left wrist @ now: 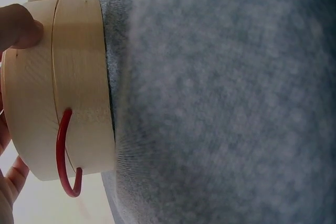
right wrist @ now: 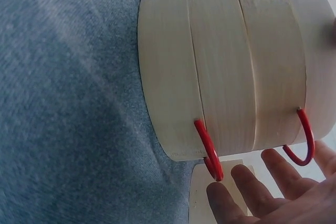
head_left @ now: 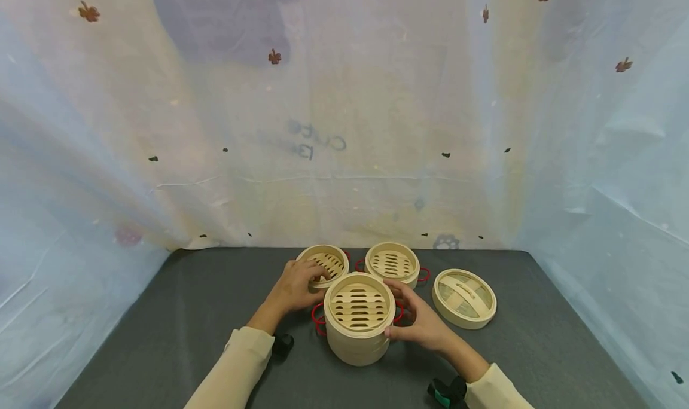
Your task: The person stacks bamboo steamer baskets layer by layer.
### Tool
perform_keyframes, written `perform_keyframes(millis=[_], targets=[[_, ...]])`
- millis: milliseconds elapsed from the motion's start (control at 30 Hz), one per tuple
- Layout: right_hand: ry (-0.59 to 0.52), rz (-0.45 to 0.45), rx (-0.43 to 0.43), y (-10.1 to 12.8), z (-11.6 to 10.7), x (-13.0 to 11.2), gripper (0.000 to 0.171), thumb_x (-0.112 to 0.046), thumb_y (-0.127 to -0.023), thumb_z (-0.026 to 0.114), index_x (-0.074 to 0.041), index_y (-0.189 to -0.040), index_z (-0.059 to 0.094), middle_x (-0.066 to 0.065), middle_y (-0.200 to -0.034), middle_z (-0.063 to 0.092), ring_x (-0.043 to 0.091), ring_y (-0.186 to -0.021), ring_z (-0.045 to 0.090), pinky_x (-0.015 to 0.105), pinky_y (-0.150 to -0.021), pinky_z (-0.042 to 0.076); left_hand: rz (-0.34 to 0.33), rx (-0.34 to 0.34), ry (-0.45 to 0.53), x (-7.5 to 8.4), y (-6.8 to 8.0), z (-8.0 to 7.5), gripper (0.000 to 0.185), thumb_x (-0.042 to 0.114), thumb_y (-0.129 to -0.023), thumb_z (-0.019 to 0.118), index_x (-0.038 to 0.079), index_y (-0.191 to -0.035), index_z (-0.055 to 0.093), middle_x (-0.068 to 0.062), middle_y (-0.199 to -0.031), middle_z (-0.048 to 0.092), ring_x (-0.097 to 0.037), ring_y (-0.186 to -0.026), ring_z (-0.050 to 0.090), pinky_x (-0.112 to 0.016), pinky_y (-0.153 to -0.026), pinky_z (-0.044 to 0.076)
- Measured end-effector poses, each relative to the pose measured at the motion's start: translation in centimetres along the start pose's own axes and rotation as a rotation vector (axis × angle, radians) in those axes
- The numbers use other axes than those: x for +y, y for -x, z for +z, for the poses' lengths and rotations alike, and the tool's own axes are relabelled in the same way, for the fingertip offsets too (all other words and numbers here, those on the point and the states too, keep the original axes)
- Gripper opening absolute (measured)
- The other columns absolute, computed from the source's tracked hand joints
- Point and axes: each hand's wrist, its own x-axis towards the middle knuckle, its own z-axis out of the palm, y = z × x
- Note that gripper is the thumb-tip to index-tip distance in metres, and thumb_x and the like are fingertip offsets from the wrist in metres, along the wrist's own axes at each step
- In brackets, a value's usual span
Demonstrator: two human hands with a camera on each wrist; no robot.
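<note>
Pale sheeting [head_left: 344,211] hangs round the back and sides, and down on the dark grey table [head_left: 204,331] it's all about the bamboo. Centre front stands the stack [head_left: 357,346], two steamers high by the red handles [right wrist: 211,153] I count up its side, a slotted floor facing up at the top. Close behind it, the left steamer [head_left: 336,262] sits flat on the table, and the left hand [head_left: 295,286] has it: thumb [left wrist: 23,27] pressed to the wall, fingers bent over the rim, a middling-wide grip. Whether steamer and stack touch, I can't tell. The right hand [head_left: 422,325]? Spread wide around the side of the stack, thumb on the upper wall, forefinger up by the rim, lower fingers near the handles; how firmly it holds, I can't say. Back there the right steamer [head_left: 393,259] stands untouched, and the lid [head_left: 464,301] lies over on the right, strap upward.

My read: this is the stacking step, right hand steadying the pile, left hand on the next tier. From here it wants a straight lift, a level carry and rim set squarely on rim; rush it, and the left steamer could clip the stack's edge.
</note>
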Motion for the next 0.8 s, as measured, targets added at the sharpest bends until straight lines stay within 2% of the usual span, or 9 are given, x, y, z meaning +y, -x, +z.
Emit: perform_keyframes(millis=[200,800], targets=[[0.0,0.0,-0.001,-0.03,0.02,-0.18,0.085,-0.014,-0.082,0.073,-0.01,-0.152,0.024,0.022,-0.147,0.039,0.049,-0.134,0.037,0.068,-0.097,0.037,-0.007,-0.001,0.001,0.13,0.05,-0.07,0.019,0.035,-0.079,0.076,0.031,-0.095,0.067,0.005,-0.087,0.062,-0.01,-0.08,0.049,-0.042,-0.079,0.037],[0.002,-0.007,-0.001,0.02,0.08,-0.12,0.086,-0.014,-0.082,0.074,-0.013,-0.152,0.024,0.021,-0.148,0.038,0.049,-0.134,0.036,0.069,-0.097,0.036,0.008,0.005,0.005,0.14,0.31,-0.43,0.021,0.031,-0.079,0.077,0.027,-0.097,0.067,0.003,-0.088,0.062,-0.01,-0.08,0.051,-0.043,-0.08,0.036]])
